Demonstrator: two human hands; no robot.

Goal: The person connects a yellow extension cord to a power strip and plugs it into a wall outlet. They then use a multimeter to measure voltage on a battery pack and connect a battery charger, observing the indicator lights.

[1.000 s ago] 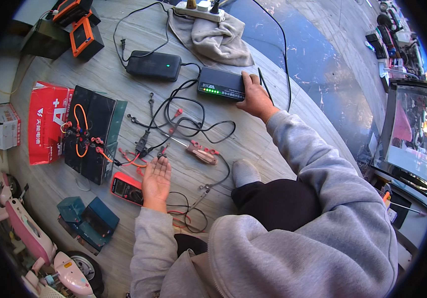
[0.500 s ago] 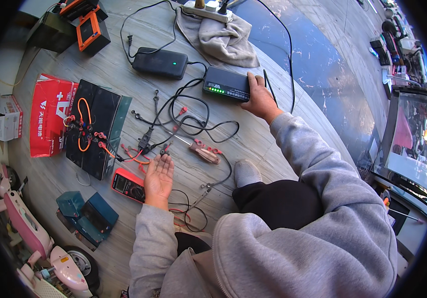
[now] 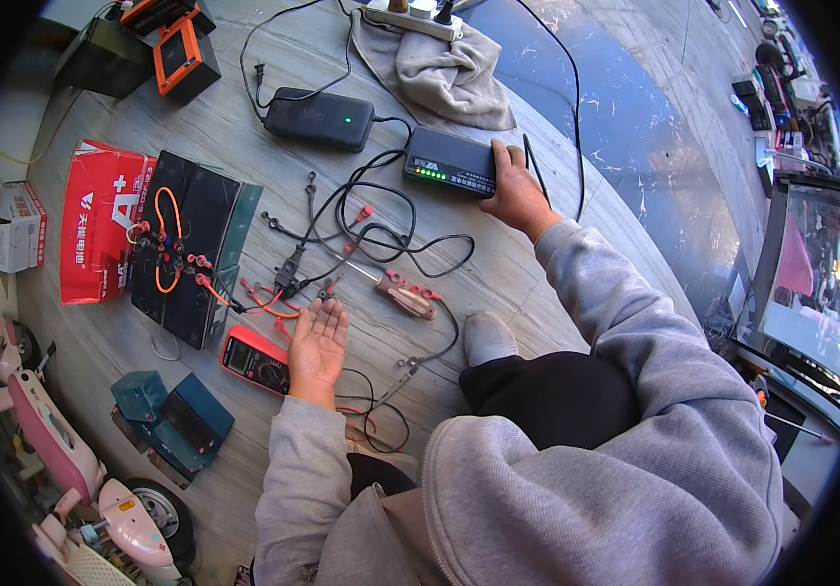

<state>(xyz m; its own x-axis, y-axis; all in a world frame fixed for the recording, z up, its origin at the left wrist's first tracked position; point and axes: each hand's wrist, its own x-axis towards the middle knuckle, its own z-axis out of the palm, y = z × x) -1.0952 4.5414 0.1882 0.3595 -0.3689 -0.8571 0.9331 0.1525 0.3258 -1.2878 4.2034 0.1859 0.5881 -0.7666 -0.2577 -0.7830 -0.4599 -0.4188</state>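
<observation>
My right hand (image 3: 521, 193) grips the right end of a black charger box (image 3: 447, 156) with a row of lit green lights. The charger lies on the floor. My left hand (image 3: 316, 350) is held palm up with its fingers stretched out and nothing in it. Beside that hand is a red multimeter (image 3: 256, 358), partly hidden behind it. Just beyond its fingertips lie cable connectors (image 3: 290, 273). A screwdriver (image 3: 405, 297) with a brown handle rests to their right. Black batteries (image 3: 207, 193), joined by orange wires (image 3: 160, 277), stand to the left.
A second black power brick (image 3: 318, 119) with one green light lies behind the coiled black cables (image 3: 381, 234). Farther back, a power strip (image 3: 418, 21) sits on a grey cloth (image 3: 449, 73). At left are a red box (image 3: 98, 220), teal battery cases (image 3: 186, 415) and a pink scooter (image 3: 54, 430).
The view has shifted slightly. Both hands keep nearly the same pose, the right on the charger and the left palm up.
</observation>
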